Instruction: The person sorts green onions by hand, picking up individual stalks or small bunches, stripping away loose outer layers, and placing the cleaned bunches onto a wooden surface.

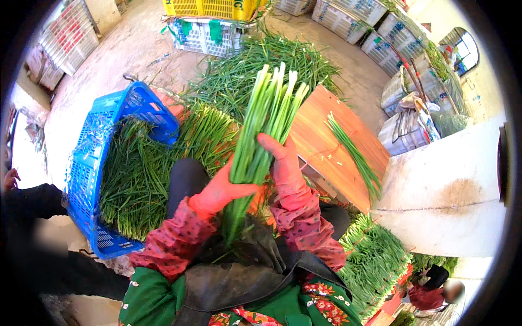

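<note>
Closest to the camera: dark apron [239, 282] over a green floral jacket, forearms in red patterned sleeves [174, 242] coming up from the lower edge. Both hands in pinkish-red gloves.

Left hand [220, 190]: closed around the lower-middle part of a bundle of green chives [261, 136], thumb across the front, wrist bent inward. Right hand [283, 165]: fingers spread flat against the right side of the same bundle, palm pressing in, thumb pointing up-left. Not a full wrap, more a steadying hold. Both forearms converge in a V at the bundle.

Bundle stands near upright, tilted slightly right, pale cut ends at the top, darker leaf tips hanging down into the lap. It sits dead centre, above the knees, held clear of everything else.

Left of the person: blue plastic crate [92, 163] tipped on its side, full of loose chives. More chives stacked in a flat pile [209, 133] between the crate and the bundle, and a large loose heap [261, 60] on the concrete floor [125, 54] beyond.

Right of the hands: wooden worktop [326, 136], slanted, with a thin string of chives [353, 155] lying on it. Below it, stacked tied bunches [375, 261] at lower right. White block [446, 190] beside the worktop.

Far side: white crates [206, 35] and a yellow crate [212, 7]. Another person's dark sleeve [32, 201] at the left edge.
</note>
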Action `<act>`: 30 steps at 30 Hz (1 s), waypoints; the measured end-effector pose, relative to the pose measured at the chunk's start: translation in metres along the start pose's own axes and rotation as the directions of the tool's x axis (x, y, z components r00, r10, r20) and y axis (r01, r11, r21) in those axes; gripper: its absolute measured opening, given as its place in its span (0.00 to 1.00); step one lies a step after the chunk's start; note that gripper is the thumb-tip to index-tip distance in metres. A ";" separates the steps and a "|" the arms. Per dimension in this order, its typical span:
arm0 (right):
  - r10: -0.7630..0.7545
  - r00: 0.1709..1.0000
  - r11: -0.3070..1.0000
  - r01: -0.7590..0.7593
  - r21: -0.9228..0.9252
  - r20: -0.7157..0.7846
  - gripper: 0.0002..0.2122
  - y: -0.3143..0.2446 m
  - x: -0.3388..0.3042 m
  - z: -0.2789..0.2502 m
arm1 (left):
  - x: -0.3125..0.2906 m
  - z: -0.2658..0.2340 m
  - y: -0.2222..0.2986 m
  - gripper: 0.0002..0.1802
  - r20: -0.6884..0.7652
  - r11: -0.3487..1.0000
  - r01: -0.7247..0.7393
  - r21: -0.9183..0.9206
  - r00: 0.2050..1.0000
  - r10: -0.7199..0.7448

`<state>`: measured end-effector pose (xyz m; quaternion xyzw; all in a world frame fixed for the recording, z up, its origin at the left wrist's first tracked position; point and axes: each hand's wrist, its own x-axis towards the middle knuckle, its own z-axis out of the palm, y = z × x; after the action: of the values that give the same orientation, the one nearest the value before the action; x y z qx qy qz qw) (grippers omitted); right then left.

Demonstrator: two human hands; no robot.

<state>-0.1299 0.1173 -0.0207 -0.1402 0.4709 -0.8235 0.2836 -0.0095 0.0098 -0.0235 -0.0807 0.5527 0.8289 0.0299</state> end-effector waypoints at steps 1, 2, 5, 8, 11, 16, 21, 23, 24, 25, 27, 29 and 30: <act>-0.022 0.998 1.000 0.021 -0.019 -0.055 0.20 -0.001 -0.001 0.001 | -0.009 -0.005 0.008 0.33 0.004 0.997 0.076 -0.010 0.997 -0.076; -0.042 0.993 0.999 0.038 -0.039 -0.109 0.21 -0.001 -0.001 0.001 | -0.016 -0.007 0.012 0.28 -0.047 0.994 0.112 0.006 0.993 -0.112; -0.018 0.982 0.999 0.027 0.043 -0.190 0.22 0.007 -0.004 -0.005 | -0.030 -0.011 0.027 0.25 -0.056 0.979 0.169 0.111 0.985 -0.164; 0.024 0.998 0.960 -0.006 0.279 -0.063 0.27 0.013 -0.010 0.002 | -0.047 -0.032 0.046 0.24 -0.121 0.962 0.240 0.132 0.967 -0.224; 0.000 0.997 0.928 0.031 0.372 -0.083 0.28 0.030 -0.016 -0.010 | -0.057 -0.046 0.047 0.25 -0.129 0.967 0.234 0.105 0.967 -0.220; -0.151 0.894 0.972 0.055 -0.230 -0.422 0.21 -0.008 -0.019 -0.029 | -0.086 -0.070 0.052 0.28 -0.156 0.939 0.329 0.105 0.938 -0.311; 0.059 0.969 0.914 -0.150 -0.378 -0.241 0.14 -0.033 -0.035 0.037 | -0.094 -0.077 0.030 0.27 -0.205 0.966 0.246 0.085 0.953 -0.225; 0.149 0.965 0.884 -0.228 -0.409 -0.217 0.12 -0.022 -0.032 0.053 | -0.091 -0.073 0.026 0.27 -0.193 0.960 0.259 0.102 0.952 -0.236; 0.203 0.959 0.869 -0.270 -0.415 -0.198 0.11 -0.015 -0.030 0.057 | -0.092 -0.071 0.024 0.27 -0.189 0.961 0.258 0.095 0.953 -0.237; 0.212 0.957 0.880 -0.275 -0.388 -0.198 0.11 -0.009 -0.029 0.057 | -0.093 -0.071 0.024 0.27 -0.175 0.957 0.266 0.114 0.954 -0.244; 0.229 0.954 0.896 -0.284 -0.342 -0.192 0.09 0.002 -0.027 0.057 | -0.096 -0.075 0.022 0.28 -0.147 0.951 0.273 0.145 0.957 -0.252; 0.237 0.954 0.904 -0.285 -0.320 -0.182 0.09 0.012 -0.026 0.058 | -0.101 -0.080 0.019 0.28 -0.137 0.959 0.260 0.116 0.960 -0.244; 0.248 0.953 0.905 -0.292 -0.308 -0.176 0.08 0.015 -0.027 0.054 | -0.101 -0.081 0.017 0.28 -0.129 0.960 0.259 0.104 0.961 -0.245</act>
<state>-0.0762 0.0900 -0.0048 -0.0639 0.6351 -0.6928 0.3354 0.0957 -0.0673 -0.0217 -0.1962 0.5876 0.7775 0.1084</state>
